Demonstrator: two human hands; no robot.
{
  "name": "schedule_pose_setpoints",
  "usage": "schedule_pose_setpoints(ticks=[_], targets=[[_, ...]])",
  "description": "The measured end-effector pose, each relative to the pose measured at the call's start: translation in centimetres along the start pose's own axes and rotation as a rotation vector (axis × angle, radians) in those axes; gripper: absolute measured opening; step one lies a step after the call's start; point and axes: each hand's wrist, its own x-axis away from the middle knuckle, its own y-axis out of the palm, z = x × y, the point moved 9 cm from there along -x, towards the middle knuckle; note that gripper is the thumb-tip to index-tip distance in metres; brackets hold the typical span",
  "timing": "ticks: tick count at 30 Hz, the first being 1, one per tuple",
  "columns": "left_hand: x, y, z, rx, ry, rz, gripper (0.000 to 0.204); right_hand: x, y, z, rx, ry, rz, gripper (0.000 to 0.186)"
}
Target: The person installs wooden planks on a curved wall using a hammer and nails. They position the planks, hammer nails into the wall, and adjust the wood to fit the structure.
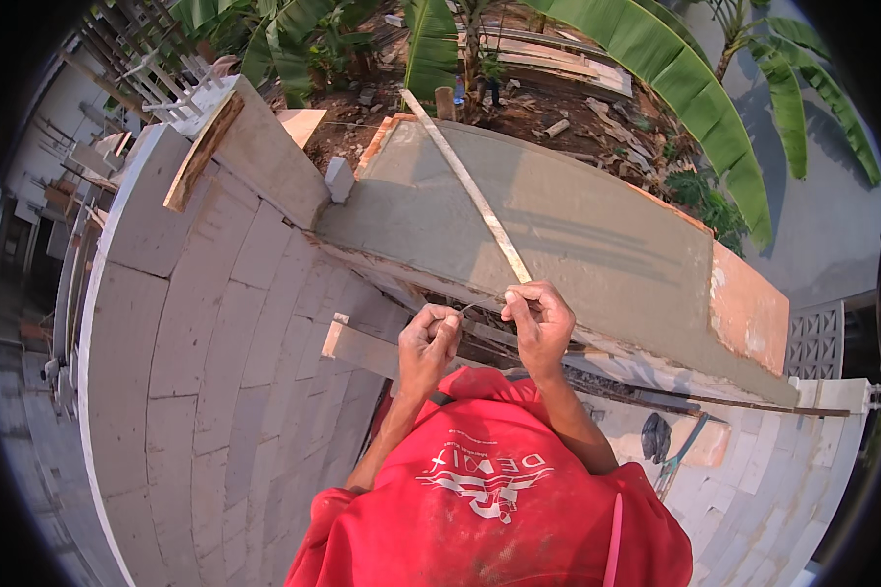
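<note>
Both hands are raised close together in front of my chest. My left hand [429, 342] is closed in a pinch, thumb against the fingers. My right hand [540, 321] is pinched shut as well. A short, thin, curved strand [468, 307], like wire or string, spans the gap between the fingertips. Beyond them lies a long narrow wooden strip [465, 186] across a slab of smooth grey mortar [597, 230]. Its near end meets my right hand in the picture; I cannot tell whether they touch.
A pale block wall [215, 333] rises on the left, with a loose board [204, 152] on its top. Bare orange surface [749, 303] borders the mortar at the right. Banana leaves [675, 88] overhang the far side. A dark bag [656, 437] and a green-handled tool [683, 450] lie at lower right.
</note>
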Motion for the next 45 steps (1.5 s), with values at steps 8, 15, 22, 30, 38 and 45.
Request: schedule_pose_setpoints(ticks=[8,15,22,30,38,45], targets=[[0.4,2.2,4.5,-0.448,0.363,0.015,0.017,0.2,1.2,-1.5,0.008,-0.017,-0.084,0.01],[-0.1,1.7,2.5,-0.012,0.252,0.0,0.022,0.9,2.8,0.3,-0.486,0.304,-0.199,0.017],[0.4,1.7,2.4,0.111,0.254,-0.013,0.021,2.8,4.6,1.4,-0.824,0.553,-0.251,0.019],[2.3,1.4,6.0,-0.318,0.557,0.182,0.012,2.4,2.6,-2.3,-0.097,0.064,-0.147,0.011],[1.5,2.1,5.2,-0.371,0.437,0.038,0.019,1.1,1.4,-1.7,-0.066,0.044,-0.112,0.01],[1.7,2.1,6.5,-0.45,0.472,0.127,0.016,1.0,1.4,-4.8,0.227,-0.277,-0.106,0.01]])
